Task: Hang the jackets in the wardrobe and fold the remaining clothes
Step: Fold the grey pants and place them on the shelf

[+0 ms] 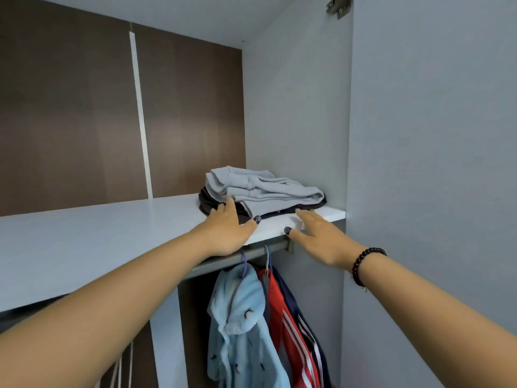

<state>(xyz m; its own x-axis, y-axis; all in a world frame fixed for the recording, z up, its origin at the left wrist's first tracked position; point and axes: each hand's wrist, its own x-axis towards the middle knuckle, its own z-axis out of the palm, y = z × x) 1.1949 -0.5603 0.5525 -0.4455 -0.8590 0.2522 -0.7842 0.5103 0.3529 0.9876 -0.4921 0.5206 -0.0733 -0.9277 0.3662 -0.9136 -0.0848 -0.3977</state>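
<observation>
A small stack of folded clothes lies on the white wardrobe shelf (112,228), near its right end. The top piece is a light grey garment (265,189), over dark folded ones (208,204). My left hand (228,228) rests flat on the shelf with straight fingers touching the stack's front left. My right hand (316,233) lies open at the shelf's front edge, fingertips just short of the stack. Under the shelf, on the rail (275,246), hang a fluffy light blue jacket (240,326), a red jacket with white stripes (291,329) and a navy one (313,337).
The wardrobe's grey side wall (296,107) stands right behind the stack, and the open door (433,163) fills the right. A brown back panel (70,121) closes the shelf. A white divider (167,340) stands below the shelf, left of the jackets.
</observation>
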